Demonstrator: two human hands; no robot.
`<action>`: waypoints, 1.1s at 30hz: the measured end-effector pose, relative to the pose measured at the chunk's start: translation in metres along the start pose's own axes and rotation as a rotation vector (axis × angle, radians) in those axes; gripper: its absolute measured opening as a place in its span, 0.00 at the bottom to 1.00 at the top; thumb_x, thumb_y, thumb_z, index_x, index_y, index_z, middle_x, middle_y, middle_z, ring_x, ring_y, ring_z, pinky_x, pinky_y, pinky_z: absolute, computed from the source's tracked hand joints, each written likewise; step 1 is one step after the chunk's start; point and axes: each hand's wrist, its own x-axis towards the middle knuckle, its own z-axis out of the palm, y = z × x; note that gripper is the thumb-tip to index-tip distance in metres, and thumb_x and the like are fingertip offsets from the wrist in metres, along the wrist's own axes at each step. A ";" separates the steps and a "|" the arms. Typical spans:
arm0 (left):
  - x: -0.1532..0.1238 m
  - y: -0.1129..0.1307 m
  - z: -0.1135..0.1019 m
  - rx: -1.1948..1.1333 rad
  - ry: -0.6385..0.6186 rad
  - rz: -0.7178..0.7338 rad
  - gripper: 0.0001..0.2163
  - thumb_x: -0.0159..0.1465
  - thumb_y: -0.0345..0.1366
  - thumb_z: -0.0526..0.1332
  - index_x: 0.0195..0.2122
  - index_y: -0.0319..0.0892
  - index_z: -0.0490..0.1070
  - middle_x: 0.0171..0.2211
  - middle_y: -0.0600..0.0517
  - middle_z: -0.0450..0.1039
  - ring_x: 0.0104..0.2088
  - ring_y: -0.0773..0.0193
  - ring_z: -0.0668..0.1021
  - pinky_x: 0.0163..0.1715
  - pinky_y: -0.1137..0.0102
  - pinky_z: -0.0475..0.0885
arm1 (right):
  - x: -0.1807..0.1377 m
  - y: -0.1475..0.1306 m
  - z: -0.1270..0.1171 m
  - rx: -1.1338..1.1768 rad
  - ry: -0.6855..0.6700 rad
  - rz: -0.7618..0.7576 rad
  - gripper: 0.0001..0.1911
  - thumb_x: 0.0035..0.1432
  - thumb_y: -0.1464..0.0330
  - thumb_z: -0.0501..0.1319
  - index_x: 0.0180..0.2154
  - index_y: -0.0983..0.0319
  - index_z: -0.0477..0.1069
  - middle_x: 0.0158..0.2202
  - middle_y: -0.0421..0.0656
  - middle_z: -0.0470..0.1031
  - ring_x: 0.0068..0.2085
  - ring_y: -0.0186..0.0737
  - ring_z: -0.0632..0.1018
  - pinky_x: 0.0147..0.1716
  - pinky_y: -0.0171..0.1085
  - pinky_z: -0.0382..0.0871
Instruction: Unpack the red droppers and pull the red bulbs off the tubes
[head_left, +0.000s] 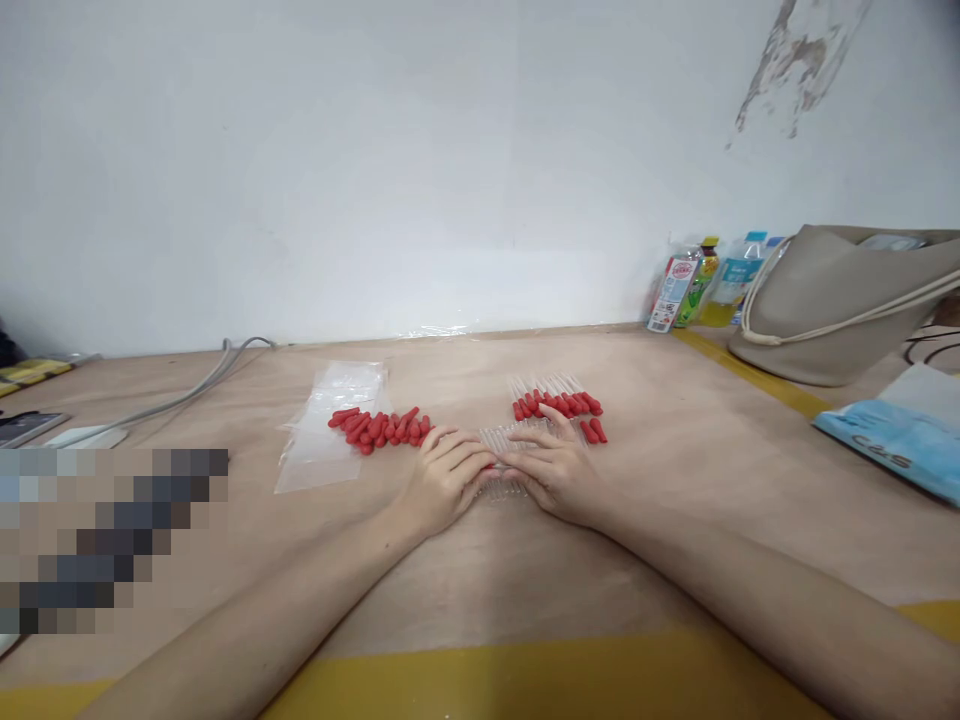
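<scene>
My left hand [450, 475] and my right hand [561, 472] meet at the fingertips, low over the table. A bit of red shows at the left fingertips, seemingly a rubber dropper bulb. The right thumb and fingers are pinched together, and what they hold is hidden. Clear glass dropper tubes [495, 437] lie in a row beneath and between the hands. Left of them is a pile of red rubber bulbs [379, 428]. Behind the right hand, several droppers [559, 402] with red bulbs lie side by side, clear stems pointing to the wall. Two red bulbs [594, 431] lie close by.
Clear plastic bags [319, 460] lie partly under the bulb pile. A grey cable [202, 385] runs across the left side. At the back right stand a carton [673, 292], bottles [739, 280] and a grey bag [817, 300]. A blue packet [892, 440] lies at right.
</scene>
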 end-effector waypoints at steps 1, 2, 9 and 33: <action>0.000 0.000 0.000 0.009 -0.008 0.005 0.05 0.59 0.30 0.58 0.37 0.41 0.68 0.34 0.52 0.75 0.39 0.64 0.74 0.47 0.62 0.61 | 0.000 0.000 0.000 0.013 -0.006 -0.024 0.08 0.57 0.71 0.55 0.37 0.63 0.71 0.30 0.41 0.77 0.40 0.36 0.75 0.56 0.51 0.50; 0.000 0.001 -0.001 0.019 -0.014 0.012 0.04 0.59 0.30 0.57 0.36 0.41 0.68 0.34 0.52 0.75 0.39 0.64 0.74 0.47 0.61 0.61 | 0.001 0.000 -0.001 0.026 -0.011 -0.047 0.08 0.57 0.72 0.54 0.37 0.64 0.71 0.31 0.42 0.77 0.40 0.36 0.75 0.56 0.50 0.52; 0.001 0.002 -0.002 0.048 -0.038 0.040 0.05 0.60 0.29 0.55 0.35 0.41 0.68 0.34 0.51 0.75 0.40 0.63 0.74 0.50 0.58 0.58 | 0.001 0.002 -0.002 0.042 0.008 -0.172 0.09 0.57 0.75 0.53 0.37 0.67 0.70 0.34 0.47 0.77 0.45 0.38 0.74 0.55 0.48 0.59; -0.001 0.001 -0.008 0.009 -0.107 0.020 0.04 0.61 0.31 0.53 0.33 0.40 0.66 0.30 0.52 0.74 0.40 0.63 0.73 0.49 0.59 0.58 | -0.002 0.009 -0.022 0.055 -0.055 -0.329 0.15 0.60 0.78 0.46 0.46 0.70 0.65 0.42 0.51 0.74 0.55 0.40 0.65 0.54 0.50 0.60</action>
